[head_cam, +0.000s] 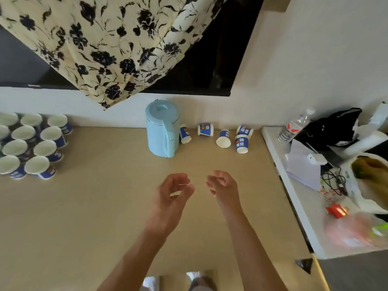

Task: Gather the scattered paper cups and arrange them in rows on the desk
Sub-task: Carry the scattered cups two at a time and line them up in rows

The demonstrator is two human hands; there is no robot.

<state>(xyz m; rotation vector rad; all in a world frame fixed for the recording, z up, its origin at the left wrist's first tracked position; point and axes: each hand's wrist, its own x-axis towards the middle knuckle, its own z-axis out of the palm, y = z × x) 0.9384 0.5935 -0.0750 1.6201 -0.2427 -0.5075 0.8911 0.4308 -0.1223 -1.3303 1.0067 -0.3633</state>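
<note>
**Cups ranked at the left, five seen lying at the back**

A pale wooden desk is seen filling most of the view, backed by a white wall. Above it a floral cloth is draped across a dark screen. On the right the desk is adjoined by a white side table, on which a black bag, a water bottle, papers and cables are piled.

At the far left of the desk the upright cups are grouped mouth-up in close staggered rows, and the group is cut by the frame edge. A light blue kettle is stood near the wall at the middle of the desk.

Both forearms are extended over the middle of the desk, on the near side of the kettle. The left hand is held with its fingers loosely curled, thumb and forefinger almost closed into a ring, and nothing is held in it. The right hand is likewise empty, its fingers bent loosely inward. The two hands are near each other but apart.

Along the wall, to the right of the kettle, five fallen cups are seen lying on their sides. One is found just beside the kettle, and the two at the right end appear to touch
</note>
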